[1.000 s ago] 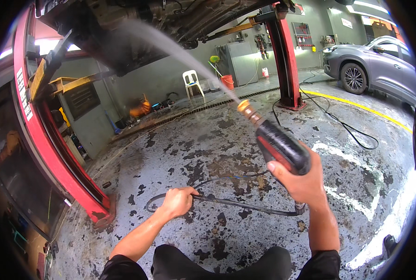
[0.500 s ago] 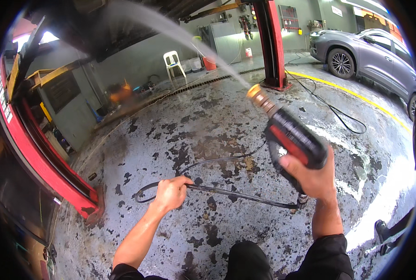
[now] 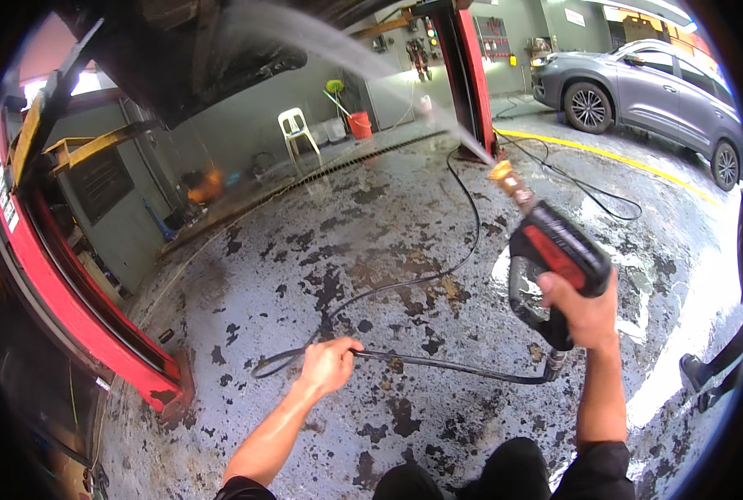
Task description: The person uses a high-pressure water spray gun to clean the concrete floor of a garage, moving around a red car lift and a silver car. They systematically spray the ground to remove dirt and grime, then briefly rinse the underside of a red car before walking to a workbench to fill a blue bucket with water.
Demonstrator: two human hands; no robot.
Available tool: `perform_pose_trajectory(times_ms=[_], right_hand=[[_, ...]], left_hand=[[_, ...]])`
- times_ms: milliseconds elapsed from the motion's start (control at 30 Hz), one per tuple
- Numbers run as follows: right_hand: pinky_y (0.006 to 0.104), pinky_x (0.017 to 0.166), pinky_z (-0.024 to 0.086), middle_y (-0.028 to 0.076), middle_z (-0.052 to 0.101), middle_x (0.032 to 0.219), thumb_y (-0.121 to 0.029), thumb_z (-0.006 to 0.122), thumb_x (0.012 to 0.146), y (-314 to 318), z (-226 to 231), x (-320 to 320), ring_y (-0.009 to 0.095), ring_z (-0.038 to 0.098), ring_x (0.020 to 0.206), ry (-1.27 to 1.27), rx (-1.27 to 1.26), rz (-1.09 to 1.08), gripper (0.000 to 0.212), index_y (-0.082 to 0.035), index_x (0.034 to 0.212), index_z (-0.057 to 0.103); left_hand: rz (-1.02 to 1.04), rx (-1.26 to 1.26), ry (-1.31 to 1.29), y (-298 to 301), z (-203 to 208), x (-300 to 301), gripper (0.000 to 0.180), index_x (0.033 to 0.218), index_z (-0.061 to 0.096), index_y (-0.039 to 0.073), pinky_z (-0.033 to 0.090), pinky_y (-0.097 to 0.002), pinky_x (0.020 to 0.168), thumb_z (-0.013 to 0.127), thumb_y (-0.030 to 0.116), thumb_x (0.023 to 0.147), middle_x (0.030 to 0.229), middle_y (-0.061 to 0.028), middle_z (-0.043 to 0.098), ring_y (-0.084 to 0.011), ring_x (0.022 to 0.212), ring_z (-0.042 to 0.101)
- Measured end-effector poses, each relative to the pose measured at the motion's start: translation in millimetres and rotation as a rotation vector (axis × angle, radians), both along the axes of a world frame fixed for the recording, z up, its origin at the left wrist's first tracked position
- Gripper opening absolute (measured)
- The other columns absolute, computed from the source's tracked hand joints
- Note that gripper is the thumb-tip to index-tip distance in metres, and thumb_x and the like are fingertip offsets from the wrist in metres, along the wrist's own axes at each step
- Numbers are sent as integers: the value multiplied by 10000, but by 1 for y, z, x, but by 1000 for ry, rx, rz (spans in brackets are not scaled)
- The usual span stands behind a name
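Observation:
My right hand (image 3: 590, 310) is wrapped around the grip of a black and red pressure washer gun (image 3: 561, 254). Its brass-coloured nozzle tip points up and to the left, and a white jet of water (image 3: 346, 52) shoots from it toward the dark underside of a raised vehicle (image 3: 188, 67). From the bottom of the grip a black hose (image 3: 455, 363) runs left to my left hand (image 3: 331, 365), which is closed around it. Beyond that hand the hose loops and trails back across the floor toward the far red post.
A red lift post (image 3: 105, 308) stands close on the left and another red post (image 3: 469, 83) farther off. Yellow lift arms (image 3: 96, 150) reach under the vehicle. A grey car (image 3: 638, 100) is parked at the far right. A white chair (image 3: 299, 133) and red bucket (image 3: 360, 125) stand by the back wall. Someone's shoe (image 3: 693, 372) shows at right.
The gun and both my hands have shifted to the right in view. The water jet keeps spraying up to the left. More of the hose shows on the floor.

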State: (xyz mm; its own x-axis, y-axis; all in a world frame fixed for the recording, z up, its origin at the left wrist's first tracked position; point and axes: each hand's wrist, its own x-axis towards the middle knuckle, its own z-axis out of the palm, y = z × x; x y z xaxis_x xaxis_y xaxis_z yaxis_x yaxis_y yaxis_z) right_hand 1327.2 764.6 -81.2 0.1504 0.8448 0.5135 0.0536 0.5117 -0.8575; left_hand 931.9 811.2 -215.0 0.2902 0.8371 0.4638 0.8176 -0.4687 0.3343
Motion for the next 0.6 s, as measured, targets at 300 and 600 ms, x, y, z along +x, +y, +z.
perform_pose_trajectory(times_ms=[300,600], right_hand=[[264,534,459,30,617,679,-223,725,899,-45,2,30,104,575,551,-58,45,-316,329,26,1108,673],[252,578,471,6,667,766,-176,781,837,-109,19,20,74,566,618,-120,61,-211,373,22,1140,688]], left_hand=[[-85,-91,-36,-15,7,14,229,1033,664,75,570,-448,772,505,38,873,914,-164,730,-370,845,711],[-108,-180,-68,-35,-25,24,214,1063,622,86,574,-461,807,485,75,900,962,-149,744,-353,884,721]])
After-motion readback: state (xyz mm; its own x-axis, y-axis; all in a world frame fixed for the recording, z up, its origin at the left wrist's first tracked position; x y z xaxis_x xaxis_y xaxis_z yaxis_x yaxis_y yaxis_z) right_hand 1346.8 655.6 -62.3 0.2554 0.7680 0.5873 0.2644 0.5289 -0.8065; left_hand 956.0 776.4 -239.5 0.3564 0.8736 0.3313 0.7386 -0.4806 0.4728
